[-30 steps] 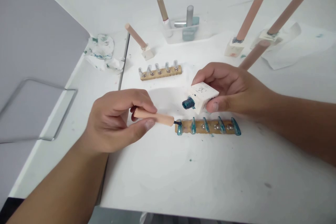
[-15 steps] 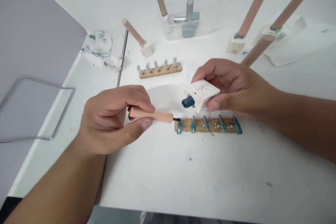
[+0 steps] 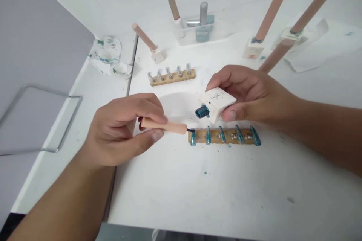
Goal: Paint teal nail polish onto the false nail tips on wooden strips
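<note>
The left hand [image 3: 121,131] has its fingers clamped on a brush [image 3: 165,126], whose tip touches the leftmost teal nail on the near rack [image 3: 224,136]. The right hand's [image 3: 251,94] fingers are clamped on a tilted open bottle [image 3: 216,103] just above that rack, which lies on the white surface [image 3: 198,188].

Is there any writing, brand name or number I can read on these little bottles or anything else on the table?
No text can be read anywhere.
White bottle in the right hand: a faint dark mark on its upper face, too small and blurred to read.
Standing bottle farther back: a reddish smudge low on its front, unreadable.
Brush handle in the left hand: no print visible.
</note>
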The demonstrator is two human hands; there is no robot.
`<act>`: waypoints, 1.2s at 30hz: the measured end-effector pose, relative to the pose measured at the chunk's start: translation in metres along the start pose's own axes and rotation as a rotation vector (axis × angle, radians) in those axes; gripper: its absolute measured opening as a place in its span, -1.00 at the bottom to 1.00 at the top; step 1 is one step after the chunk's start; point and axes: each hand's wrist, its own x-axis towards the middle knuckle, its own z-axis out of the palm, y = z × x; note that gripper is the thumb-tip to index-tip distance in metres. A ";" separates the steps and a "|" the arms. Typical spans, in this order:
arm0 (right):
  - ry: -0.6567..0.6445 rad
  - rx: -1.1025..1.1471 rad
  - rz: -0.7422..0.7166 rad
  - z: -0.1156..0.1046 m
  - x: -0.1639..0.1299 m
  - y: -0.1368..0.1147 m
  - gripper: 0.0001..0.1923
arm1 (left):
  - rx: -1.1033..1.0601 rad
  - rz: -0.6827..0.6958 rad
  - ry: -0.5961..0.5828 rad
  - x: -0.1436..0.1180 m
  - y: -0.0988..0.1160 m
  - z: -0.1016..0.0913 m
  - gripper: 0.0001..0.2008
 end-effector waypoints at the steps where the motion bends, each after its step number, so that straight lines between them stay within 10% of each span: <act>1: 0.003 -0.003 0.003 0.000 0.000 0.000 -0.77 | -0.001 -0.016 -0.007 0.000 0.000 0.000 -0.77; 36: -0.018 0.018 -0.043 0.000 0.002 0.002 -0.75 | 0.033 -0.030 -0.060 -0.005 -0.002 -0.008 -0.77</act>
